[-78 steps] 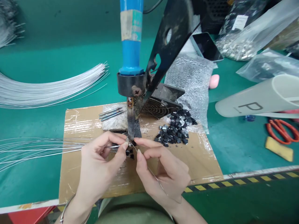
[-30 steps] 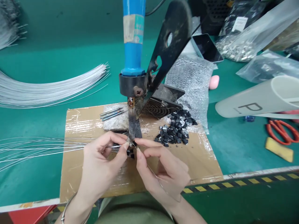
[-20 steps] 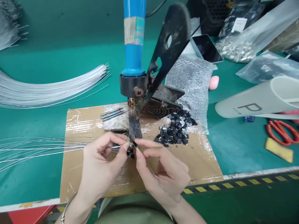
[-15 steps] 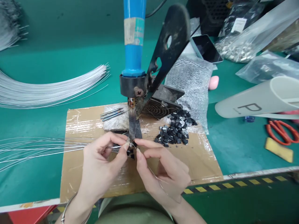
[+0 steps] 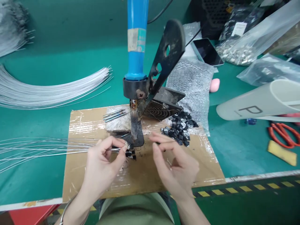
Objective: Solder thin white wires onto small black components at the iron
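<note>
My left hand (image 5: 105,165) is closed in a pinch on a thin wire (image 5: 81,148), left of the soldering iron's tip (image 5: 134,128). Under its fingertips several wire ends with small black caps (image 5: 131,152) lie on the cardboard. The soldering iron (image 5: 136,62) has a blue handle and is clamped upright, tip down, in a black metal bracket (image 5: 165,59). My right hand (image 5: 178,165) is to the right of the tip, thumb and fingers drawn together around a small black piece (image 5: 157,143). A thin strand shows near its palm.
Loose black pieces (image 5: 181,126) are heaped on the cardboard (image 5: 145,178) before a small fan (image 5: 161,107). Bundled white wires (image 5: 58,90) lie at left. Bubble wrap (image 5: 189,84), a phone (image 5: 207,51), a grey-white cup (image 5: 253,100), red-handled scissors (image 5: 282,134) and a yellow sponge (image 5: 282,152) are at right.
My right hand has moved right, away from the iron's tip, and a small black piece now shows in its fingers. My left hand has shifted slightly and keeps its pinch.
</note>
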The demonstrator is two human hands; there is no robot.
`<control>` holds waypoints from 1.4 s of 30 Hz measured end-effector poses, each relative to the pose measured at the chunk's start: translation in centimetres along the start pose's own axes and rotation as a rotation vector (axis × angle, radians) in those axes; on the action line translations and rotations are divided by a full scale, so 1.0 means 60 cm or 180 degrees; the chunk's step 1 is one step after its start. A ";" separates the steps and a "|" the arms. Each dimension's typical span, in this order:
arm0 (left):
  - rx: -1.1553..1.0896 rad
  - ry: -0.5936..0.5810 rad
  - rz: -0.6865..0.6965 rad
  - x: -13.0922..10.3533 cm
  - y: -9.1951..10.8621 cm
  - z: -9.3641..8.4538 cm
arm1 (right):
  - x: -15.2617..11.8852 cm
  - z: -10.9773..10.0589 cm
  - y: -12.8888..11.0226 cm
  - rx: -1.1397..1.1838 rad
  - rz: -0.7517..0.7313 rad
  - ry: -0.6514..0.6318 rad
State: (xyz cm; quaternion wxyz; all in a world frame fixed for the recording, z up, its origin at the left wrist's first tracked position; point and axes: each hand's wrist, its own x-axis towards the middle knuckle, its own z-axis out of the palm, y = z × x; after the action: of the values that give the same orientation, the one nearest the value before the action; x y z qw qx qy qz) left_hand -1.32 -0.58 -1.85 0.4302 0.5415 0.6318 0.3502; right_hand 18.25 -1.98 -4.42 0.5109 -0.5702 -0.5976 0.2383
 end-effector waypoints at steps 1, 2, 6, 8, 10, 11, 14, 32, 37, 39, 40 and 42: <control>0.0168 0.0025 0.0045 -0.002 -0.006 -0.003 | 0.002 -0.009 0.015 -0.0343 0.0012 0.0097; 0.0353 0.0046 0.0159 -0.004 -0.010 -0.007 | 0.003 -0.018 0.029 -0.0649 -0.0038 0.0161; 0.1165 0.0175 0.1073 -0.014 -0.010 -0.026 | -0.002 -0.045 0.072 -0.0777 -0.0255 0.0187; 0.1468 0.0331 0.1404 -0.011 -0.008 -0.043 | -0.009 -0.049 0.080 -0.0535 -0.0130 0.0461; 0.1805 0.0521 0.1603 0.007 -0.009 -0.067 | -0.014 -0.048 0.083 -0.0273 0.0024 0.0768; 0.2036 0.0611 0.1671 0.024 -0.011 -0.080 | -0.015 -0.047 0.083 -0.0158 0.0075 0.0884; 0.3209 0.0571 0.1573 0.106 -0.021 -0.120 | -0.016 -0.043 0.085 0.0003 0.0165 0.0961; 0.2935 0.0395 0.1235 0.274 -0.058 -0.211 | -0.014 -0.047 0.084 0.0223 0.0514 0.1062; 0.2840 0.0419 0.1360 0.275 -0.066 -0.207 | -0.018 -0.047 0.086 0.0259 0.0602 0.1069; 0.2932 0.0355 0.1461 0.284 -0.074 -0.203 | -0.020 -0.047 0.086 0.0238 0.0616 0.1058; 0.2974 0.0331 0.1502 0.289 -0.079 -0.200 | -0.021 -0.047 0.087 0.0230 0.0631 0.1056; 0.3029 0.0287 0.1550 0.299 -0.086 -0.197 | -0.022 -0.047 0.087 0.0215 0.0678 0.1065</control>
State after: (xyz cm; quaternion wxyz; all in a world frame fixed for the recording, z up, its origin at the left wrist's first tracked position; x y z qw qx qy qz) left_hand -14.98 16.50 -4.97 0.0159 0.7919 0.5947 0.1376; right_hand 22.82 -2.80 -8.37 0.5938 -0.6444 -0.4322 0.2128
